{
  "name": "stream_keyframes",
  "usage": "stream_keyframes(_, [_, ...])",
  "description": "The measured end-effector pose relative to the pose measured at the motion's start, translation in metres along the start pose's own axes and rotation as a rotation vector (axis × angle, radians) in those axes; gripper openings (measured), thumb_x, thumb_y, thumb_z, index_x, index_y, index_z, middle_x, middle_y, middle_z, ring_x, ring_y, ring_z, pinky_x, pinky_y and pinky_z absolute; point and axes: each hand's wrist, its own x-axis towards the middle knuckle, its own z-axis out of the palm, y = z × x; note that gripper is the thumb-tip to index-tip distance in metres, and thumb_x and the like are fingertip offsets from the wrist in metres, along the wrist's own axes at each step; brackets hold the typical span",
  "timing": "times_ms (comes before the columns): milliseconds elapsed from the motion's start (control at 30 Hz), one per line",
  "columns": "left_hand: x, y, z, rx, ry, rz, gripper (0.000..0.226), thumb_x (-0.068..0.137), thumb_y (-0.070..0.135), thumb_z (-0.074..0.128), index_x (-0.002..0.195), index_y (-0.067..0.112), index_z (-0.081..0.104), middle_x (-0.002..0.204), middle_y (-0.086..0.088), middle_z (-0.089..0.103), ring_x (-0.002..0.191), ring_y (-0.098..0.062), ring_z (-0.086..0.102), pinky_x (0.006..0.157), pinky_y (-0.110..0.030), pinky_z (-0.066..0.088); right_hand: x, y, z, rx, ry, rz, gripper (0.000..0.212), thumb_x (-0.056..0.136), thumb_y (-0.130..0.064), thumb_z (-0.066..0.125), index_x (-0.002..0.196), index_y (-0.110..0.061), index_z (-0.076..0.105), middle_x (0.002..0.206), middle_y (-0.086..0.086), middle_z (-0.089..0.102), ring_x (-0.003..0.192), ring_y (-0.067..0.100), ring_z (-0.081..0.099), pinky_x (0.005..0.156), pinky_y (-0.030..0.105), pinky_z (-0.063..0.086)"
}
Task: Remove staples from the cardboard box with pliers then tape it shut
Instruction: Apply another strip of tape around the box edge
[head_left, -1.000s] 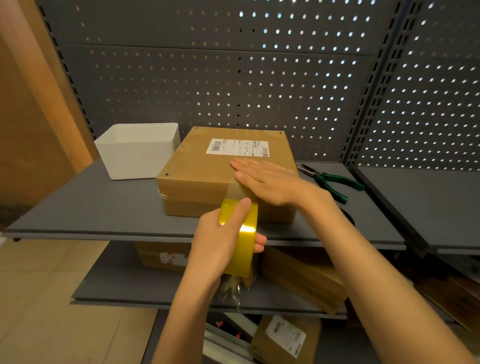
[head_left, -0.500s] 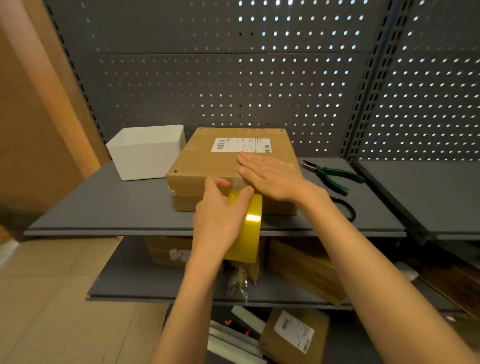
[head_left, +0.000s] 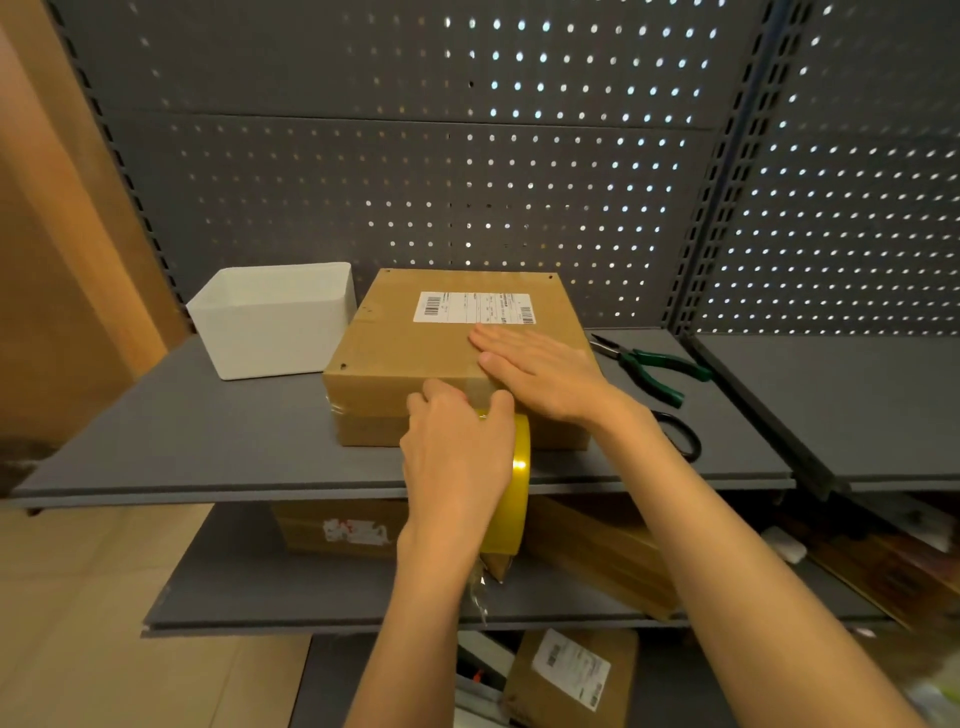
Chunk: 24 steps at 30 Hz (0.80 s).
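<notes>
A brown cardboard box (head_left: 410, 343) with a white shipping label lies on the grey shelf (head_left: 208, 441). My right hand (head_left: 540, 371) lies flat on the box's top, fingers straight, pressing near the front edge. My left hand (head_left: 457, 457) grips a roll of yellowish packing tape (head_left: 517, 493) against the box's front face, thumb at the top edge. Clear tape runs from the roll up over the box edge. Green-handled pliers (head_left: 654, 371) lie on the shelf to the right of the box.
A white open bin (head_left: 275, 325) stands left of the box. Black-handled scissors (head_left: 680, 436) lie by my right wrist. Perforated grey panels back the shelf. Lower shelves hold several cardboard parcels (head_left: 571, 675). A second shelf (head_left: 857, 405) adjoins on the right.
My left hand has carried the tape roll up from below the shelf edge to the box's front face. My right hand has stayed flat on the box top.
</notes>
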Motion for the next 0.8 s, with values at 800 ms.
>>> stream_keyframes(800, [0.0018,0.0054,0.0028,0.068,0.135,-0.090,0.021,0.087,0.030,0.055,0.093,0.013,0.066,0.099,-0.005,0.063,0.093,-0.025,0.057,0.073,-0.031,0.037,-0.0014,0.0005,0.0034,-0.061,0.057,-0.060,0.049,0.102,-0.037,0.019,0.147,-0.019,0.022,0.155,-0.004,0.019,0.142,0.009,0.015,0.114,0.028,0.009])
